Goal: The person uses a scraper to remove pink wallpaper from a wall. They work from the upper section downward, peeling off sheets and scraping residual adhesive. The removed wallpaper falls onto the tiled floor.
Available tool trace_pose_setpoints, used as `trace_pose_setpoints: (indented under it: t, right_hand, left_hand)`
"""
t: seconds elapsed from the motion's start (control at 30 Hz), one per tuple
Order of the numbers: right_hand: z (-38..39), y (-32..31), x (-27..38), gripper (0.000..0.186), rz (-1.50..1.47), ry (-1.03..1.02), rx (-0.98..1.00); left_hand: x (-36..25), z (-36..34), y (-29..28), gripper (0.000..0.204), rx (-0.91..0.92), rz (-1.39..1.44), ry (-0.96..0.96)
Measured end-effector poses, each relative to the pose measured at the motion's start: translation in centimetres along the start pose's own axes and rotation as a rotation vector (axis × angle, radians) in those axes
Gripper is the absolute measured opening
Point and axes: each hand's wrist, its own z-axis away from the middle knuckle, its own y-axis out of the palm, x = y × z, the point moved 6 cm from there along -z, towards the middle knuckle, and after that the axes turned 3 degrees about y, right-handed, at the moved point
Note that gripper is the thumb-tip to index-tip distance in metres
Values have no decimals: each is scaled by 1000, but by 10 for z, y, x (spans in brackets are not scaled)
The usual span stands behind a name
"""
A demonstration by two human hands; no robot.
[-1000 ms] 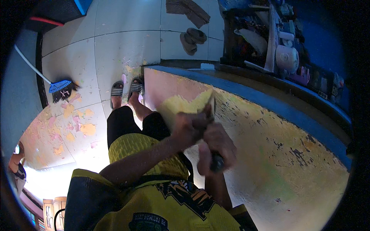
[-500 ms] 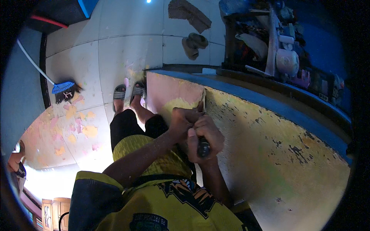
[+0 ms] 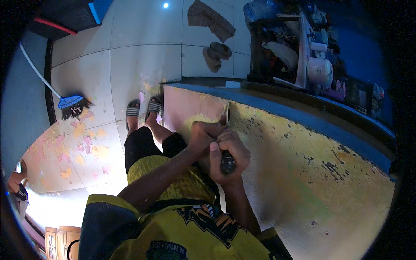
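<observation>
My right hand (image 3: 229, 151) is closed around the black handle (image 3: 227, 164) of a scraper. My left hand (image 3: 203, 134) grips the same tool higher up, nearer its blade (image 3: 224, 118), which meets a painted low wall (image 3: 303, 186) just under its blue top edge (image 3: 281, 106). At the tip, pink paint (image 3: 190, 99) borders exposed yellow paint, and a pale raised edge shows beside the blade. Dark chipped patches cover the yellow surface to the right of my hands.
A blue broom (image 3: 71, 102) stands among paint flakes (image 3: 79, 129) on the tiled floor. Sandals (image 3: 214, 56) and a brown mat (image 3: 210, 19) lie beyond the wall. A cluttered shelf (image 3: 302, 52) is at upper right. Another person's leg (image 3: 17, 180) shows at far left.
Both hands and the scraper have moved left along the painted surface and slightly upward relative to it. The view has shifted a little, with the wall appearing lower in the picture.
</observation>
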Motion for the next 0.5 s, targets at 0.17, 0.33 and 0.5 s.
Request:
trace_pose_setpoints:
  t: [0.17,0.33,0.5]
  right_hand:
    - [-1,1,-6,12,59,129,-28]
    - [-9,-2,12,13,-85,20,-42]
    - [-10,5,8,12,61,54,43]
  left_hand:
    - [19,5,1,15,37,-25,-138]
    - [7,5,0,13,99,-175,68]
    - [0,-1,-1,12,76,-17,-7]
